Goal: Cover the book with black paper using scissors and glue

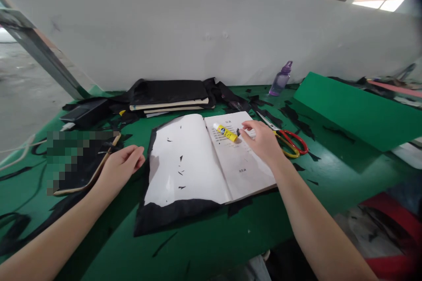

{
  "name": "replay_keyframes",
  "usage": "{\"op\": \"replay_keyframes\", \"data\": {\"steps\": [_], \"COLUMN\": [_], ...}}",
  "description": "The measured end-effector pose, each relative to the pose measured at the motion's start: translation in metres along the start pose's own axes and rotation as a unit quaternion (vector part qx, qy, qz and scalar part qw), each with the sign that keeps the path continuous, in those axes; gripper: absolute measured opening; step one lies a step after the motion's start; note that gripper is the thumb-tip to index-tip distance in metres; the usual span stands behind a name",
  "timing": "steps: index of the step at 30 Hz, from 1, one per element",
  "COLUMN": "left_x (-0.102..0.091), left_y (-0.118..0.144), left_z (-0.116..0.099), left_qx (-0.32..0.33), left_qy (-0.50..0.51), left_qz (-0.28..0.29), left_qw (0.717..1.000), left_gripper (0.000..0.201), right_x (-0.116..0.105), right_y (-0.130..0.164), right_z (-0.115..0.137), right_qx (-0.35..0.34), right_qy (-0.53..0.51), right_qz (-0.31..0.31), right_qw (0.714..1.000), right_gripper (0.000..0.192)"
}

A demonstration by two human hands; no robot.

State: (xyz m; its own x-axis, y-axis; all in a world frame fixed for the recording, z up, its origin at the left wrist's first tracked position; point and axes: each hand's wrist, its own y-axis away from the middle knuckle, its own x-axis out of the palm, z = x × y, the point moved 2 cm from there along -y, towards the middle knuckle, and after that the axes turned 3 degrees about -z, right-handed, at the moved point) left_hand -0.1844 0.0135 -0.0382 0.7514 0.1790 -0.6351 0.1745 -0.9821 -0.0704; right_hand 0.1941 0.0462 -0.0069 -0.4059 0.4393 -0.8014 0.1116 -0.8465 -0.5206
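Note:
An open book (204, 158) lies on black fabric (174, 215) in the middle of the green table (204, 246). A yellow glue stick (225, 132) lies on its right page, and my right hand (262, 140) touches the stick's dark cap end with its fingertips. Small black scraps dot the left page. My left hand (120, 167) rests loosely curled on the table to the left of the book, next to a black-covered book (84, 171), holding nothing.
Red-and-yellow scissors (290, 140) lie just right of my right hand. A stack of black-covered books (169, 96) sits behind the open book. A purple bottle (281, 79) stands by the white wall. A green block (356, 107) lies at right. Black scraps litter the table.

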Motion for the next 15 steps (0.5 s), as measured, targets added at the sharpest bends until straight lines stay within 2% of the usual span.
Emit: {"op": "replay_keyframes", "data": {"steps": [3, 7, 15], "left_x": [0.0, -0.001, -0.001], "left_y": [0.0, 0.0, 0.002], "left_z": [0.002, 0.003, -0.001], "left_qx": [-0.001, -0.001, -0.003], "left_qy": [-0.002, 0.0, -0.013], "left_qz": [0.002, 0.001, -0.005], "left_qw": [1.0, 1.0, 1.0], "left_gripper": [0.041, 0.041, 0.041], "right_x": [0.008, 0.014, 0.008], "right_y": [0.004, 0.004, 0.0], "right_z": [0.012, 0.016, -0.007], "right_qx": [-0.031, -0.041, 0.015], "right_qy": [-0.012, -0.004, 0.047], "right_qz": [0.034, 0.069, 0.092], "right_qw": [0.999, 0.997, 0.995], "right_gripper": [0.025, 0.02, 0.026]}}
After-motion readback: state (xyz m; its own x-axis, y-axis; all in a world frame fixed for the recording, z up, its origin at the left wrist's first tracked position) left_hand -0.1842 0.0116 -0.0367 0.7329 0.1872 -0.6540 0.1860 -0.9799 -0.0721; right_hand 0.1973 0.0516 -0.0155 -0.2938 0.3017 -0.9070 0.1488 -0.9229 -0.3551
